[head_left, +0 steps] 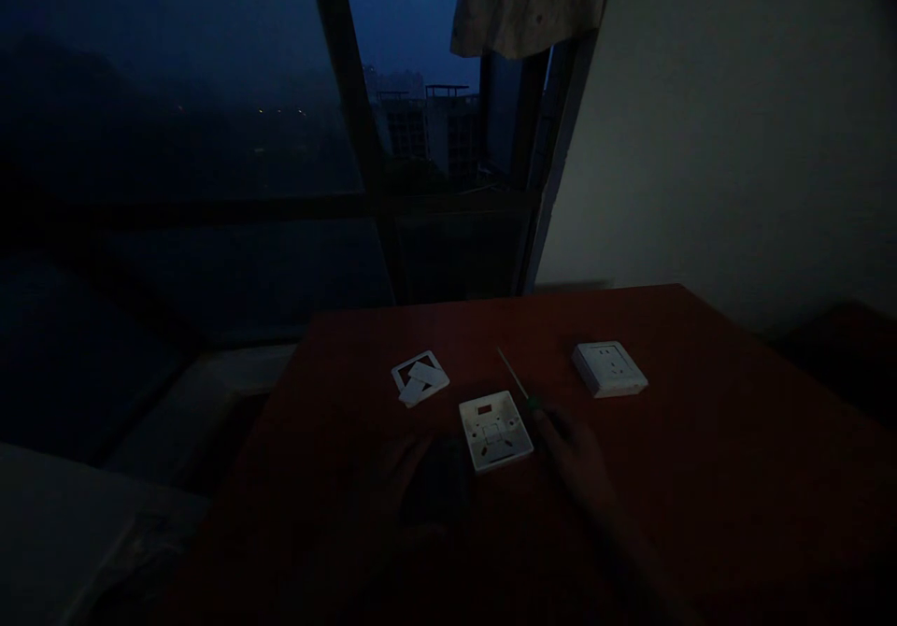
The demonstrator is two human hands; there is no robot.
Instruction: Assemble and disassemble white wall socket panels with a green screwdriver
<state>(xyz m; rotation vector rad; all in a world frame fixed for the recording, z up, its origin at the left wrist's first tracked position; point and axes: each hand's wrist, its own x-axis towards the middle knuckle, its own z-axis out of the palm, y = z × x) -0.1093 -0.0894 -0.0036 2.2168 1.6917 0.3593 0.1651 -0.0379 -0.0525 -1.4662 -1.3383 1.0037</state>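
My right hand [578, 458] grips a screwdriver [515, 376] near its green handle, with the thin shaft pointing away to the upper left. Just left of that hand, a white square back box [496, 432] lies on the table, its hollow side up. My left hand [403, 467] is on the box's other side, deep in shadow. Its fingers curve around a dark, squarish object [441, 484] whose kind is too dim to tell. Farther off lie a white frame [420, 358] and white flat strips [422, 377] across it.
A white wall socket [608, 369] mounted on its box sits on the right of the reddish-brown table [533, 322]. Behind the table are dark windows [448, 252] and a short curtain [533, 5]. A pale wall [729, 140] stands at right. The light is very low.
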